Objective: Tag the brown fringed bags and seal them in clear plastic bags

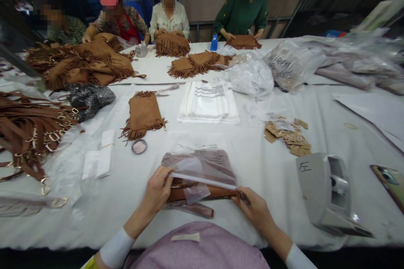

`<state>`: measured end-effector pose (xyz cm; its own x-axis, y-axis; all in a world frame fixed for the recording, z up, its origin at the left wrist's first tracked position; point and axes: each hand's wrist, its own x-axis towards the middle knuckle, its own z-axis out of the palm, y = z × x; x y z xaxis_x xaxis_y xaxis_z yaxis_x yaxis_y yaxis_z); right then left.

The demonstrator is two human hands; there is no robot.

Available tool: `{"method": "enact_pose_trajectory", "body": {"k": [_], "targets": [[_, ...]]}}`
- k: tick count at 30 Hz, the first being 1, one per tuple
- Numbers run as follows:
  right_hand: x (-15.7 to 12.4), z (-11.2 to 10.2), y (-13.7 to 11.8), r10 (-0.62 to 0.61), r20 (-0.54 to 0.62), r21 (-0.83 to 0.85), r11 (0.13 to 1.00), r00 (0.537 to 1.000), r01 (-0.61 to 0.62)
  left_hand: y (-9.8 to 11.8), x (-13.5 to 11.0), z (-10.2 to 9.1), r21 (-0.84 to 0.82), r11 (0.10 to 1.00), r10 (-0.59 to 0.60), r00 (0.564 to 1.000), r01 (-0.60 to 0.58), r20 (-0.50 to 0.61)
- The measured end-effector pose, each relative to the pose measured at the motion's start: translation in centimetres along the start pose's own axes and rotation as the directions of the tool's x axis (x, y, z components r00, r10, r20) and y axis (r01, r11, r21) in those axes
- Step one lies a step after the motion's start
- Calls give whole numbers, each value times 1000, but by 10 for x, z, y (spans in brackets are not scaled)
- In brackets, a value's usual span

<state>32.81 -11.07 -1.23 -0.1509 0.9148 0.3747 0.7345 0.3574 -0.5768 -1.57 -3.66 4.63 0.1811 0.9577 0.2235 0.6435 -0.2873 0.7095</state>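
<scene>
In front of me a brown bag (pixel 189 194) lies partly inside a clear plastic bag (pixel 202 166), whose open edge faces me. My left hand (pixel 160 185) pinches the left end of that plastic edge. At the right end, my right hand (pixel 251 204) is closed on the brown bag's corner by the plastic edge; its fingertips are partly hidden. A small clear sheet hangs over the brown bag's near side. Just below lies a plastic-wrapped brown strap (pixel 198 210).
A fringed brown bag (pixel 143 111), a pile of clear bags (pixel 208 101), brown tags (pixel 287 136), a tape dispenser (pixel 325 193) and a phone (pixel 389 183) surround the work. Brown straps (pixel 28 130) heap at left. Across the table several people handle fringed bags.
</scene>
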Motion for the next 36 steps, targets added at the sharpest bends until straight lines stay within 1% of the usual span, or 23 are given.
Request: {"method": "enact_pose_trajectory", "body": {"k": [2, 4, 5, 7, 8, 10, 12, 13, 14, 16, 17, 18, 19, 20, 21, 23, 24, 26, 28, 30, 32, 34, 36], "targets": [[0, 1, 0, 7, -1, -14, 1000, 1000, -7, 4, 7, 3, -81, 990, -121, 992, 117, -35], [0, 2, 1, 39, -2, -30, 999, 999, -39, 6, 14, 3, -148, 959, -246, 969, 242, -10], [0, 2, 1, 63, -2, -37, 997, 998, -63, 7, 17, 2, -169, 944, -285, 958, 283, 17], [0, 2, 3, 118, 6, -45, 992, 993, -117, 8, 24, -1, -162, 940, -288, 954, 299, 86], [0, 2, 3, 144, 15, -43, 989, 990, -143, 8, 26, -2, -134, 952, -259, 959, 274, 118], [0, 2, 3, 182, 31, -35, 983, 983, -181, 10, 28, -3, -60, 985, -151, 977, 162, 152], [1, 3, 3, 199, 29, -31, 980, 980, -198, 10, 26, 0, -8, 1000, 18, 989, -17, 149], [1, 4, 3, 203, 22, -34, 979, 979, -202, 10, 23, 3, 8, 992, 122, 982, -125, 143], [1, 5, 3, 210, 9, -41, 977, 978, -210, 8, 19, 5, 26, 971, 233, 962, -239, 141], [1, 7, 2, 244, -37, -65, 967, 969, -246, 2, 8, 7, 88, 890, 431, 888, -447, 159], [1, 8, 2, 268, -67, -78, 959, 961, -272, -3, 1, 6, 130, 846, 494, 851, -518, 178], [1, 9, 2, 289, -95, -89, 951, 953, -298, -8, -6, 3, 172, 813, 524, 828, -556, 199], [1, 9, 1, 305, -117, -94, 944, 945, -316, -15, -13, -1, 206, 802, 520, 825, -561, 220], [0, 8, 1, 312, -123, -91, 942, 942, -323, -22, -20, -6, 229, 812, 486, 839, -537, 243], [-1, 7, 0, 312, -113, -79, 944, 943, -321, -30, -27, -13, 247, 834, 432, 863, -493, 262], [-3, 2, -2, 297, -54, -37, 954, 953, -299, -44, -41, -24, 275, 877, 315, 904, -394, 289], [-5, 0, -2, 285, -20, -16, 958, 958, -285, -51, -48, -29, 289, 887, 272, 914, -359, 300], [-8, -5, -4, 262, 28, 8, 965, 965, -263, -59, -60, -32, 316, 887, 239, 920, -336, 309], [-11, -8, -6, 234, 6, -5, 972, 972, -234, -59, -68, -29, 332, 876, 253, 921, -348, 298], [-16, -11, -9, 186, -81, -59, 980, 979, -191, -50, -68, -21, 346, 869, 277, 927, -355, 255], [-22, -13, -14, 147, -204, -140, 974, 968, -177, -30, -59, -10, 349, 863, 304, 927, -366, 222], [-29, -12, -22, 162, -277, -198, 955, 947, -222, -1, -41, 6, 331, 850, 343, 907, -410, 245], [-35, -6, -32, 205, -263, -225, 937, 943, -267, 33, -20, 26, 297, 827, 385, 865, -478, 321]]}}
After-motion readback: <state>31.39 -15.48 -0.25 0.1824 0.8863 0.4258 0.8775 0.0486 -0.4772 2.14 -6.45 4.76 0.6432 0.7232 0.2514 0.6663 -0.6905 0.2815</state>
